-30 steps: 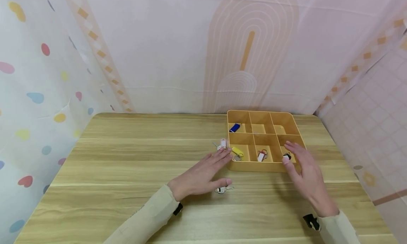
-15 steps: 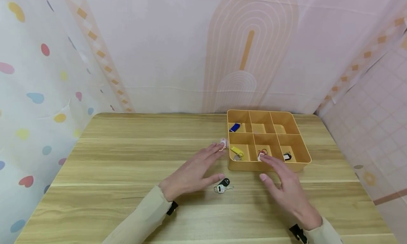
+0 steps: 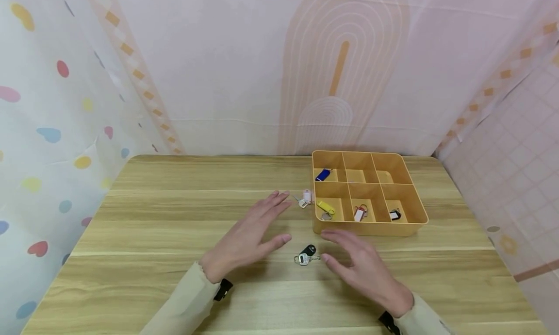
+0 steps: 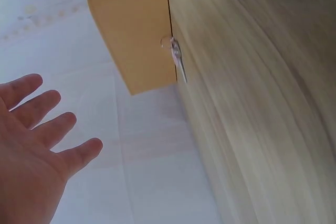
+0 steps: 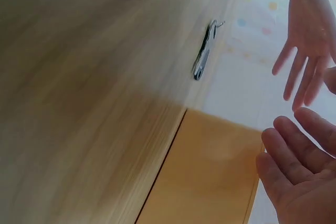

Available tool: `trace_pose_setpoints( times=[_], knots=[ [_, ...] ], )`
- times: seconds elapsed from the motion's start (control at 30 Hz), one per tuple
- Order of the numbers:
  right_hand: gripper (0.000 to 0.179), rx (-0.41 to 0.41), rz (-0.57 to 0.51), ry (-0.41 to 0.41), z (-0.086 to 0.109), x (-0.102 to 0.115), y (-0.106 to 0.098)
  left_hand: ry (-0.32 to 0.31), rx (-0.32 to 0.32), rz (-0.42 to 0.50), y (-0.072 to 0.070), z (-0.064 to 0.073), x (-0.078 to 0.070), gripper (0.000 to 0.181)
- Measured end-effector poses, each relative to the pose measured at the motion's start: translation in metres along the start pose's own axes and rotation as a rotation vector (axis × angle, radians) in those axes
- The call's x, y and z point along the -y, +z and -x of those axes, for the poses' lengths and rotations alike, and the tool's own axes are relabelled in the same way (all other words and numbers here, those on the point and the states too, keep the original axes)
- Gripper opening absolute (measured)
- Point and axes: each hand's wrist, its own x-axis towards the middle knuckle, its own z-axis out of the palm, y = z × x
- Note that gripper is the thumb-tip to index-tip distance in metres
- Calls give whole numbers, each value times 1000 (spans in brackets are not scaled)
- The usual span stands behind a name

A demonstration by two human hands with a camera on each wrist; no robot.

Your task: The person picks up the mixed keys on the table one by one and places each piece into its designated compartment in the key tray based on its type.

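Note:
Left of the middle, my left hand (image 3: 248,238) hovers over the table with fingers extended, holding nothing. My right hand (image 3: 369,273), also holding nothing, hangs in front of the box with loosely bent fingers. Between the hands lies a key with a black tag (image 3: 308,251), its silver key pointing right; the right thumb is nearest to it, apart. A key with a pale pink tag (image 3: 307,196) lies against the box's left side. The orange box (image 3: 367,229) has compartments holding a blue key tag (image 3: 322,175), a yellow one (image 3: 325,208), a red one (image 3: 359,213) and a black one (image 3: 395,214).
The wooden table (image 3: 174,204) reaches to a patterned curtain (image 3: 218,82) at the back, with more curtains at both sides. The box's back middle and back right compartments show bare floors.
My right hand has moved left and toward me, from over the box to beside the black-tagged key. My left hand has drawn back left from the pink-tagged key. The keys stayed put.

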Motion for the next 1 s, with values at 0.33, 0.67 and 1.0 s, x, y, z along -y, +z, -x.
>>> trace_pose_setpoints(
  times=[0.33, 0.67, 1.0],
  knots=[
    [43, 129, -48, 58, -11, 9, 16, -33, -54, -22, -19, 21, 7, 71],
    [42, 232, 9, 60, -25, 12, 31, -54, -97, -67, -27, 46, 15, 70],
    [33, 333, 14, 48, -35, 13, 37, -22, -117, -95, -29, 54, 16, 71]
  ],
)
